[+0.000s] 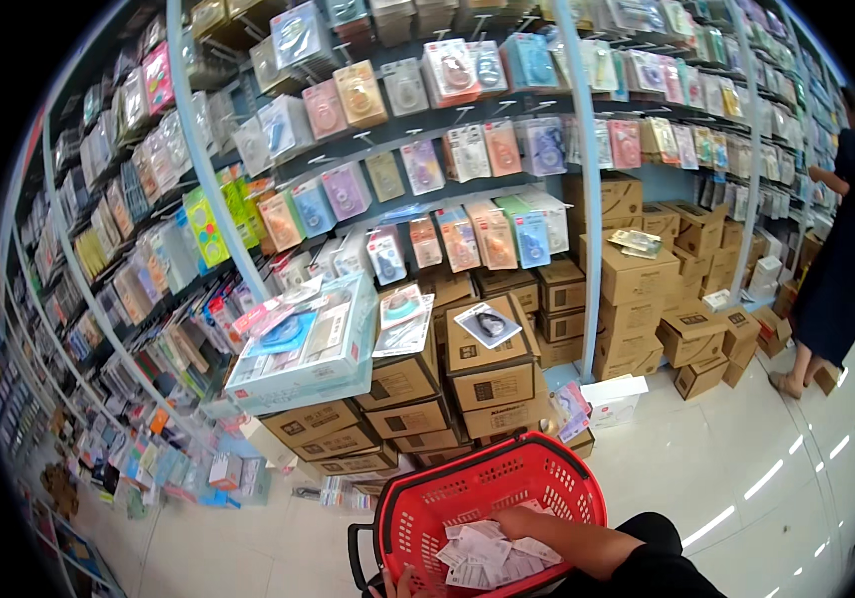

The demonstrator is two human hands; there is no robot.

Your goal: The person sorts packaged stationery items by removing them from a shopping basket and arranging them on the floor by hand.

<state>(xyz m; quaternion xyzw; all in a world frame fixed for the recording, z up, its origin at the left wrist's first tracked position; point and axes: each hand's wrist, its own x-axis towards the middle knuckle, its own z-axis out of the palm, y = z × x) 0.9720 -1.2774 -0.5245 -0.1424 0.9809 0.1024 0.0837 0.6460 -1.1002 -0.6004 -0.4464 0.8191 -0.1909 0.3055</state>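
A red plastic shopping basket (427, 516) with a black rim stands before me at the bottom of the head view. Several white-backed blister packs (483, 549) lie in it in a loose heap, their printed backs mostly up. My right hand (513, 522) reaches in from the right and touches the heap. Its fingertips are hidden among the packs, so whether it grips one is unclear. My left hand (397, 585) is at the basket's near left rim, fingers hooked over the edge; the frame's bottom cuts off the rest.
Behind the basket stand stacked cardboard cartons (491, 381), a black correction tape pack (488, 324) on top. A light blue display box (300, 359) rests on other cartons. Hanging correction tape packs (476, 235) fill the rack. A white box (614, 400) sits right. Another person (842, 247) stands far right.
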